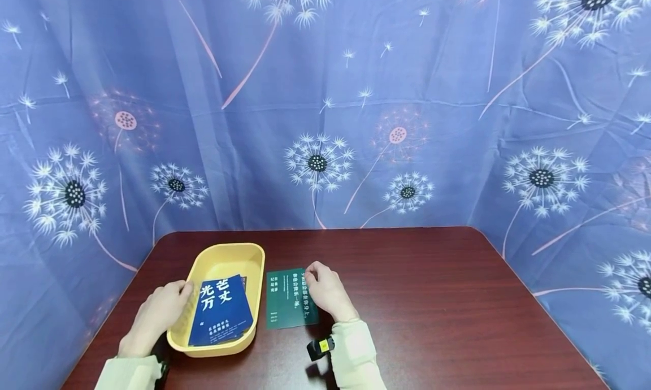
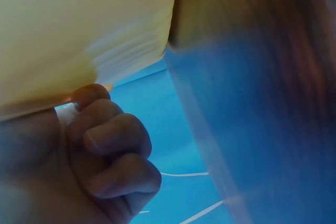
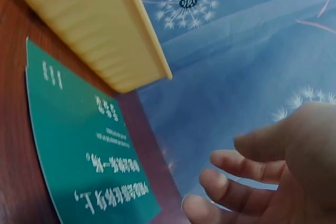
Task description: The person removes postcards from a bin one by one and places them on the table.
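Observation:
A yellow plastic tray [image 1: 260, 277] stands at the left of the table. My left hand [image 1: 159, 311] grips its left rim; in the left wrist view the fingers [image 2: 121, 135] are curled just under the rim. Inside lies a dark blue card [image 1: 224, 305] with white characters, and edges of other cards show beneath it. Right of the tray, a green card [image 1: 282, 308] with white lettering lies flat on the table. My right hand [image 1: 328, 291] is over this card's right edge, fingers loosely bent. Nothing is between its thumb and fingers [image 3: 215, 182] in the right wrist view.
The dark red-brown wooden table [image 1: 447, 305] extends far to the right. Blue curtains [image 1: 356, 124] with a dandelion print hang behind it and along both sides. A small black camera [image 1: 320, 347] is strapped at my right wrist.

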Tool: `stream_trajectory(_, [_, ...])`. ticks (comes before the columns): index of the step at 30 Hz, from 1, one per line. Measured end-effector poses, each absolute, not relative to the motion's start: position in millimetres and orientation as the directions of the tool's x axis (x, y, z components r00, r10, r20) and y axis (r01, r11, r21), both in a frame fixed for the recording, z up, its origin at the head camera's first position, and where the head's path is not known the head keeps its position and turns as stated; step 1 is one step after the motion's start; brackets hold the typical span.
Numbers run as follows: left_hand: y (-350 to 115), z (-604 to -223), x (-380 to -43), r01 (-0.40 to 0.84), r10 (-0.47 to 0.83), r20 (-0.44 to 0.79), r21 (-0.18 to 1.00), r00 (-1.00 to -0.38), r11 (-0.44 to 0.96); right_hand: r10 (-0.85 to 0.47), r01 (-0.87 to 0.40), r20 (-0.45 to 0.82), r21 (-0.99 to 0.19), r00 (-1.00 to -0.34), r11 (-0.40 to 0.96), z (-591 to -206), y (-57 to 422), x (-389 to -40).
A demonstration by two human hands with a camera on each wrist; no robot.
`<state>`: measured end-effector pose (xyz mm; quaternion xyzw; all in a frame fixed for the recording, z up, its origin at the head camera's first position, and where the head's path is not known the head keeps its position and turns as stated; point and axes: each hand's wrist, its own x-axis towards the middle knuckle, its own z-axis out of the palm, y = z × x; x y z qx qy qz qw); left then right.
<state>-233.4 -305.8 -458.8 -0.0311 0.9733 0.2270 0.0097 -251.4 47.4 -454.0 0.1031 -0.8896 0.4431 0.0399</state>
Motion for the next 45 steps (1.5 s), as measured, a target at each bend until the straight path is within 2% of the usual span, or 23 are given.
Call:
stream_trajectory(13, [-304.7, -457.2, -233.4, -0.07, -0.058, -0.039, 0.438, -0.998, 0.896, -0.219, -0.372, 0.301, -0.781, -0.928, 0.502, -433.2, 19.3, -236.0])
stream_trajectory(21, [-305.4, -456.6, -233.3, -0.069, -0.06, -0.034, 0.435, -0.998, 0.898, -0.282, -0.332, 0.226, -0.846, -0.932, 0.417, -421.4, -6.3, -219.0])
stream_trajectory(28, [-305.3, -457.1, -233.0, -0.068, -0.059, -0.035, 0.435, -0.998, 0.898, -0.343, -0.332, 0.217, -0.887, -0.914, 0.322, -415.1, -34.4, -203.1])
stream_trajectory(31, [-304.7, -457.2, -233.5, -0.06, -0.058, -0.019, 0.439, -0.998, 0.896, -0.347, -0.285, 0.181, -0.917, -0.92, 0.279, -411.7, -47.4, -196.3])
stream_trajectory(39, [-304.9, -455.2, -233.0, -0.049, -0.052, -0.006, 0.443, -0.999, 0.895, -0.261, 0.055, -0.06, -0.998, -0.963, 0.027, -416.5, -85.6, -193.9])
stream_trajectory(42, [-304.9, -456.2, -232.4, -0.041, -0.046, -0.001, 0.441, -0.999, 0.896, -0.206, 0.087, -0.086, -0.996, -0.975, 0.003, -419.6, -99.0, -196.0])
stream_trajectory(45, [-305.5, -457.7, -232.3, -0.041, -0.048, 0.005, 0.438, -0.999, 0.898, -0.138, 0.06, -0.069, -0.996, -0.988, 0.069, -420.2, -112.2, -199.2])
